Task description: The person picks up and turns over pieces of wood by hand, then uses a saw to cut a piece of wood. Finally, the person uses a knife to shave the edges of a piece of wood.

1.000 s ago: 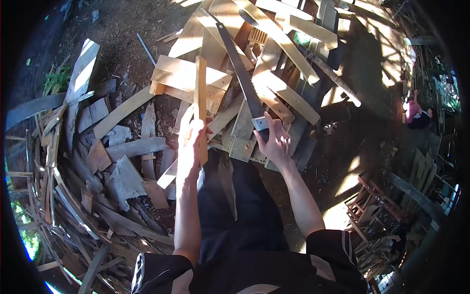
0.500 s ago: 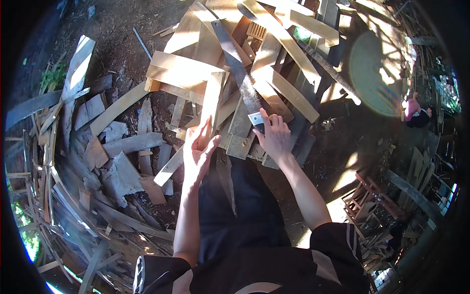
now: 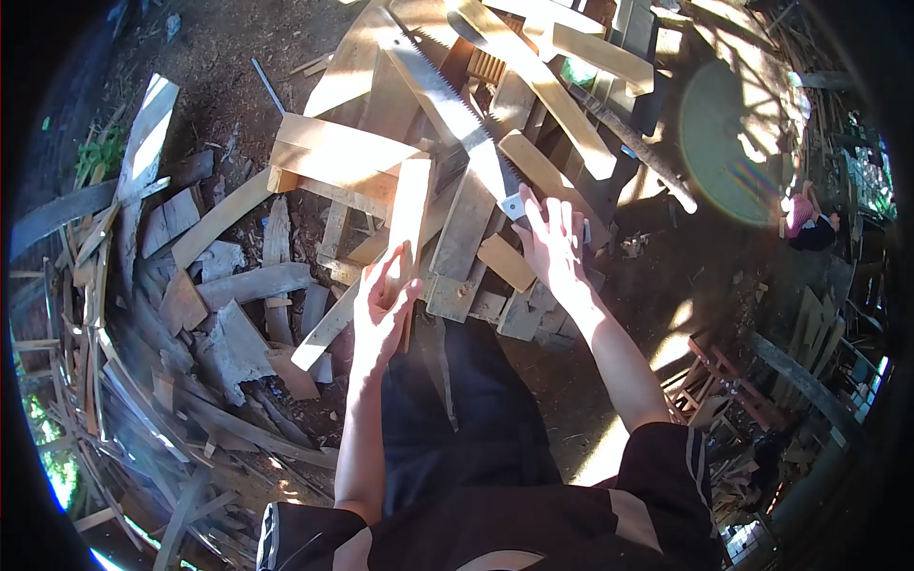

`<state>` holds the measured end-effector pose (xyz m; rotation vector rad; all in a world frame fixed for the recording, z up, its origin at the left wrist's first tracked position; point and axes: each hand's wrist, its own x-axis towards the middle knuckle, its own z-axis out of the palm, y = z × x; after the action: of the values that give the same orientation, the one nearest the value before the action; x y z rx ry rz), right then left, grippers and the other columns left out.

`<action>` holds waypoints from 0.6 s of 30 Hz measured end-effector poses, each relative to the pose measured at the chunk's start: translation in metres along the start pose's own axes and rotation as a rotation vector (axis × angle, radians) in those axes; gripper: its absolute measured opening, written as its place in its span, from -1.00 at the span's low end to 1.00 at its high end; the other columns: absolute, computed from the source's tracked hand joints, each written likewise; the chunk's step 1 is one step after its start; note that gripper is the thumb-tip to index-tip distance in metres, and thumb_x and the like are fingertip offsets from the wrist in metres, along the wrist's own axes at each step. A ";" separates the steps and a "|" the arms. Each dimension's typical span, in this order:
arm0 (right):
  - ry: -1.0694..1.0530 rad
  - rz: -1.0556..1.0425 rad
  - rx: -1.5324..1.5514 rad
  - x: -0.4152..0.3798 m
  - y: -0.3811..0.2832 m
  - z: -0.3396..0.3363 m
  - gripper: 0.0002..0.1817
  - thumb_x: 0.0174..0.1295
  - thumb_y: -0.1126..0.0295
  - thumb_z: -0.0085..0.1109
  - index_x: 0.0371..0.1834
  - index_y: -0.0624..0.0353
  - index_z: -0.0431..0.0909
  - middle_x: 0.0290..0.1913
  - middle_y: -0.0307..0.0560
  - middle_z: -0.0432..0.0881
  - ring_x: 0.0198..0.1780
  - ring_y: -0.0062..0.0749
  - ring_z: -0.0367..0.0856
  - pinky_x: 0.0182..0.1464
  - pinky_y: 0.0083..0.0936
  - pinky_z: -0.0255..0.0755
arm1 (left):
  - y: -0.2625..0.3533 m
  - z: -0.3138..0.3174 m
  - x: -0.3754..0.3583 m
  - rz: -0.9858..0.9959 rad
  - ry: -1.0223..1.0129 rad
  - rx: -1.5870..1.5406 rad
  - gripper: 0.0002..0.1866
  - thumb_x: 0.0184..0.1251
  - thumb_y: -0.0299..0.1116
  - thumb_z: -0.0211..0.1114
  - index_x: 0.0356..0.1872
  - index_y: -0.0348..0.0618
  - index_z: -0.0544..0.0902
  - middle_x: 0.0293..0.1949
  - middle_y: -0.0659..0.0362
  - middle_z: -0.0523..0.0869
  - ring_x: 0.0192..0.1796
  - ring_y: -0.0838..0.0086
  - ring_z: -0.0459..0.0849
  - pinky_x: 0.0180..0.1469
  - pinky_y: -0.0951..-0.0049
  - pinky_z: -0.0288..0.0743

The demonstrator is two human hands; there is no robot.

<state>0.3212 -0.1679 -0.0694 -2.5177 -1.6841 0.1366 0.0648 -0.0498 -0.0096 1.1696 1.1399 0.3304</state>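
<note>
My left hand [image 3: 381, 309] is closed around the lower end of a narrow pale board [image 3: 409, 205], which stands out from the pile, pointing away from me. My right hand [image 3: 555, 247] is over the handle end of a handsaw [image 3: 457, 119], thumb on one side and fingers on the other; most of the handle is hidden under it. The long toothed blade slants up and left across the wood, its tip near the top of the view. A short wood offcut [image 3: 506, 263] lies just left of my right hand.
A stack of boards [image 3: 347, 147] lies ahead of me, with a long plank [image 3: 543, 81] and a round stick [image 3: 633, 143] on its right. Scrap wood [image 3: 238, 347] covers the ground at left. Another person [image 3: 809, 219] is far right, near more wood piles.
My right hand and the saw's handle have shifted right and slightly up, while the blade tip has moved up and left. The short offcut now shows. My left hand stays on the board.
</note>
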 end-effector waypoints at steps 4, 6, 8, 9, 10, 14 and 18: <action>0.203 0.006 -0.029 0.018 0.010 0.002 -0.25 0.11 0.19 0.39 0.41 0.02 0.37 -0.16 -0.12 0.44 -0.14 -0.25 0.42 -0.08 -0.26 0.27 | 0.003 0.005 -0.003 -0.071 0.013 -0.105 -0.33 0.31 -0.37 0.44 0.43 -0.09 0.38 0.16 0.15 0.52 -0.03 0.56 0.61 0.09 0.54 0.47; 0.204 0.027 -0.012 0.033 0.022 -0.008 -0.39 0.14 0.23 0.39 0.31 -0.06 0.49 -0.17 -0.17 0.50 -0.10 -0.24 0.47 -0.01 -0.21 0.28 | 0.003 0.004 -0.002 -0.084 -0.007 -0.129 -0.29 0.31 -0.36 0.45 0.45 -0.11 0.34 0.16 0.14 0.52 -0.02 0.54 0.62 0.10 0.52 0.48; 0.170 -0.008 0.003 0.049 0.043 -0.021 -0.39 0.17 0.21 0.36 0.34 -0.13 0.47 -0.12 -0.15 0.54 -0.04 -0.26 0.49 0.03 -0.20 0.28 | 0.008 0.008 -0.003 -0.086 -0.025 -0.183 -0.24 0.32 -0.39 0.41 0.48 -0.21 0.25 0.13 0.20 0.58 0.00 0.57 0.62 0.15 0.54 0.46; 0.060 0.014 0.016 0.056 0.052 -0.028 -0.42 0.20 0.22 0.34 0.34 -0.11 0.49 -0.06 -0.14 0.56 0.00 -0.25 0.50 0.06 -0.20 0.27 | 0.013 0.008 -0.004 -0.087 -0.026 -0.183 -0.24 0.32 -0.39 0.41 0.48 -0.21 0.25 0.13 0.20 0.58 0.00 0.57 0.62 0.15 0.54 0.46; 0.090 -0.005 0.022 0.062 0.066 -0.025 -0.46 0.21 0.21 0.35 0.30 -0.08 0.52 -0.04 -0.11 0.57 0.01 -0.23 0.51 0.04 -0.20 0.29 | 0.018 0.007 -0.005 -0.134 -0.089 -0.224 -0.24 0.31 -0.43 0.40 0.49 -0.22 0.23 0.19 0.17 0.55 0.06 0.52 0.62 0.19 0.49 0.46; 0.467 0.126 0.099 0.097 0.137 -0.017 -0.59 0.23 0.16 0.34 0.09 0.09 0.61 -0.07 0.02 0.65 -0.02 -0.09 0.58 0.03 -0.20 0.44 | 0.019 0.005 -0.009 -0.173 -0.182 -0.304 -0.15 0.18 -0.54 0.38 0.51 -0.25 0.17 0.38 0.00 0.40 0.30 0.31 0.51 0.37 0.32 0.33; 0.055 0.235 0.242 0.125 0.206 -0.007 -0.58 0.20 0.19 0.34 0.01 0.23 0.59 0.04 0.14 0.66 -0.02 0.00 0.66 0.11 -0.29 0.52 | 0.029 0.003 -0.020 -0.225 -0.183 -0.320 -0.05 0.03 -0.49 0.46 0.50 -0.23 0.18 0.38 -0.07 0.41 0.38 0.24 0.44 0.44 0.27 0.23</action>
<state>0.5584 -0.1308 -0.0928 -2.4990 -1.2625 0.2702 0.0679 -0.0536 0.0250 0.7664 1.0035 0.2174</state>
